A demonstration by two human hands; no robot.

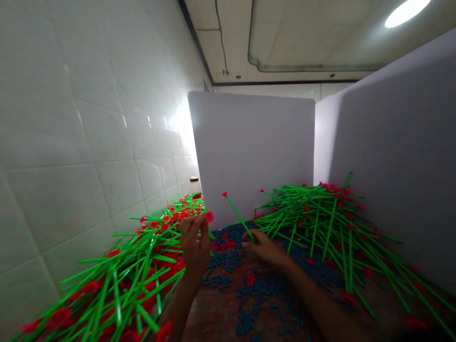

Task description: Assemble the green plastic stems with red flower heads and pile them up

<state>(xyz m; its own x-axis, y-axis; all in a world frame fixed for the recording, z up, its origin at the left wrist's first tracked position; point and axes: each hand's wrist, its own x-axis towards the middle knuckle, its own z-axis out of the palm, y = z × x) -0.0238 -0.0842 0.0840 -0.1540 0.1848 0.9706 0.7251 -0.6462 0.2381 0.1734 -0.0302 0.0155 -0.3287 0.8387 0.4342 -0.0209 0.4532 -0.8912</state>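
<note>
My left hand (195, 242) is raised, with its fingers pinched together and a small red suction cup (209, 217) at their tips. In my right hand (265, 247) is a thin green stick (235, 212), gripped near its lower end and slanting up to the left. A red suction cup (224, 194) caps the far end of that stick. Between and below the hands, many small dark blue plugs (254, 297) are scattered over the table, and a loose red cup (251, 279) lies among them.
A heap of green sticks with red cups (142, 266) fills the left side, beside a tiled wall (71, 199). Another such heap (320, 218) lies to the right. Pale upright panels (252, 152) stand behind and at the right (399, 156). A lidded jar (194, 186) stands at the back left.
</note>
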